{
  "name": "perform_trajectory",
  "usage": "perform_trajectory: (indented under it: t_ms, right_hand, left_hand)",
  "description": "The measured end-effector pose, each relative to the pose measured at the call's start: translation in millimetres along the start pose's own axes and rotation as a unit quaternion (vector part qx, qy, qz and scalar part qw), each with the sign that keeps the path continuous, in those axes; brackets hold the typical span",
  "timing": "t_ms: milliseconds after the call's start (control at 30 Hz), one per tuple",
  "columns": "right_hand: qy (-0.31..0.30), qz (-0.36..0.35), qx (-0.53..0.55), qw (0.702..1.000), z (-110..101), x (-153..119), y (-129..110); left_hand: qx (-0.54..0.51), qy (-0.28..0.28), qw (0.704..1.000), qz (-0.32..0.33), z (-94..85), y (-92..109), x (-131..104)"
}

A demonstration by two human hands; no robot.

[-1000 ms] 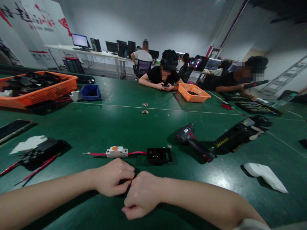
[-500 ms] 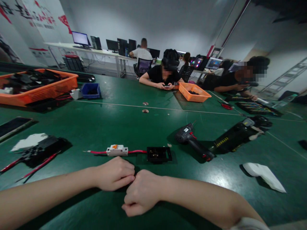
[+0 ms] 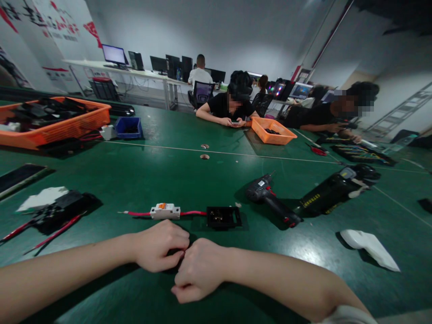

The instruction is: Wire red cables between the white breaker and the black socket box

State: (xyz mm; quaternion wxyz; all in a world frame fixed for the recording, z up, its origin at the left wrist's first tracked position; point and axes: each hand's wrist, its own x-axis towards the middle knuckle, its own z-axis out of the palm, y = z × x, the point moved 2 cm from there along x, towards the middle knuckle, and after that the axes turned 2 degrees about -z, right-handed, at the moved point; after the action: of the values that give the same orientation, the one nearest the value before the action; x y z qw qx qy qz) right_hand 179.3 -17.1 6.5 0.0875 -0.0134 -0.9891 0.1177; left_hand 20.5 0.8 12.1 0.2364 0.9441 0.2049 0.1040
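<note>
My left hand rests on the green table with its fingers curled in. Right beside it, my right hand is closed in a fist, knuckles toward the left one. Nothing shows in either hand, though the palms face away. Just beyond them lies a white circuit breaker with an orange switch. A red wire joins it to a small open black box with metal parts inside. Another red wire with a bare end leaves the breaker's left side.
A black power screwdriver and a dark cylinder with yellow lettering lie to the right, near a white bent piece. At left are black parts with red wires, a phone and an orange basket. Co-workers sit across the table.
My left thumb has drawn slightly back from my right hand, widening the dark gap under the left fingers. My right hand and the breaker assembly stay in place.
</note>
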Motion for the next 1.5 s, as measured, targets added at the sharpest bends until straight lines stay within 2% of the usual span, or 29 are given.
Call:
perform_trajectory:
  t_ms: [600, 1067, 1500]
  right_hand:
    - [0.005, 0.003, -0.006, 1.000, -4.3, 0.1, -3.0]
    - [0.033, -0.016, -0.006, 0.999, -2.7, -0.7, -1.4]
    - [0.014, -0.007, -0.025, 1.000, -0.1, -0.2, 0.9]
  left_hand:
    - [0.008, 0.025, 1.000, 0.003, 0.4, -0.5, 0.9]
    - [-0.002, 0.007, 1.000, 0.001, -1.4, 1.7, 0.9]
    - [0.009, -0.006, 1.000, -0.006, 1.5, 0.0, -0.2]
